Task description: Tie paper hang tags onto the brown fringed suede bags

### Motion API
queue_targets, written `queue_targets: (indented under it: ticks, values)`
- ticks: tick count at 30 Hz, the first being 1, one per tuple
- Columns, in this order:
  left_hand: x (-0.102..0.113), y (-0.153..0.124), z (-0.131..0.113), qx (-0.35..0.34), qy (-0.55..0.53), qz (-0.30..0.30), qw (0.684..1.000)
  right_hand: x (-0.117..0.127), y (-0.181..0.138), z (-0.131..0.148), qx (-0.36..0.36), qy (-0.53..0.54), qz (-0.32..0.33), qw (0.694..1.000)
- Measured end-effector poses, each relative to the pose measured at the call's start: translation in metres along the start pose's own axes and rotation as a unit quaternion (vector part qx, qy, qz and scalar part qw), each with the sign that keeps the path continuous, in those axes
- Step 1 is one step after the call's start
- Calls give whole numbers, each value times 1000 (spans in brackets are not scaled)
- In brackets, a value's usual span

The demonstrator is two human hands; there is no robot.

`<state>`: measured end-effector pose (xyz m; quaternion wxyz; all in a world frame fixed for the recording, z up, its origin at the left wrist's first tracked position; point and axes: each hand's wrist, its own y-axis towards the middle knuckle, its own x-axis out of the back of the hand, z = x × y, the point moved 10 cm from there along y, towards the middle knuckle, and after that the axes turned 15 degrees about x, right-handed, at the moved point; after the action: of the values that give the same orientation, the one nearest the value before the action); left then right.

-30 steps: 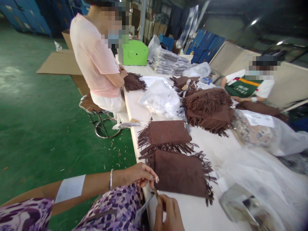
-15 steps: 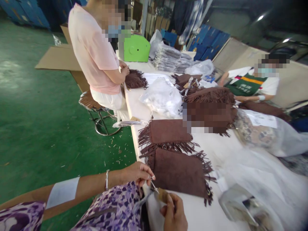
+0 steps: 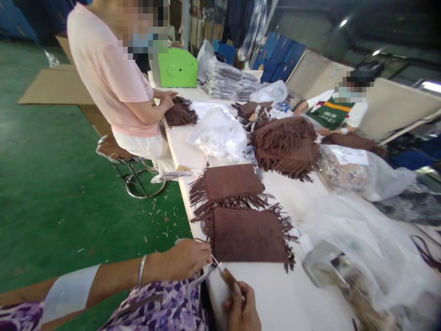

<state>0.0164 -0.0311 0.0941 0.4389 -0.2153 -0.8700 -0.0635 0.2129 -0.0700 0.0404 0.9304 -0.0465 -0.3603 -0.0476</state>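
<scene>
Brown tab (image 3: 228, 278): small, narrow, same dark brown as the pouches, too small to read any detail. It sits at 6 o'clock in the head view, above the near edge of the white table (image 3: 275, 299).

Right hand (image 3: 243, 309) comes up from 6 o'clock, with thumb and fingertips pinched tight on the tab's lower end. The tab points toward 11 o'clock.

Left hand (image 3: 184, 259) is at 9 o'clock of the tab, fingers curled closed, pinching a thin silvery strip (image 3: 203, 275) that meets the tab's upper end. What the strip is cannot be told. There is a metal bangle (image 3: 141, 271) on the left wrist.

Nearest fringed pouch (image 3: 248, 234) lies flat at 12 o'clock of the tab, just beside it and not touched by either hand. A second fringed pouch (image 3: 230, 181) lies farther out at 12 o'clock, its fringe overlapping the first.

Clear plastic bags (image 3: 347, 230) are heaped at 2 o'clock. A pile of fringed pieces (image 3: 285, 142) sits at 1 o'clock, well apart.

A co-worker in a pink top (image 3: 106, 69) sits at 10 o'clock, far end, hands on another fringed piece.
</scene>
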Motion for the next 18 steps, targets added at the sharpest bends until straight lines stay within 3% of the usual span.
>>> queue_targets:
  ticks: [4,11,18]
  values:
    - [-5,5,6,41,20,-7,999,6,10,7,7,18,-20,1000]
    - [-22,16,14,117,157,-34,980,7,21,5,1,48,-24,999]
    - [-24,23,21,133,142,-33,980,-1,38,4,49,73,-13,996]
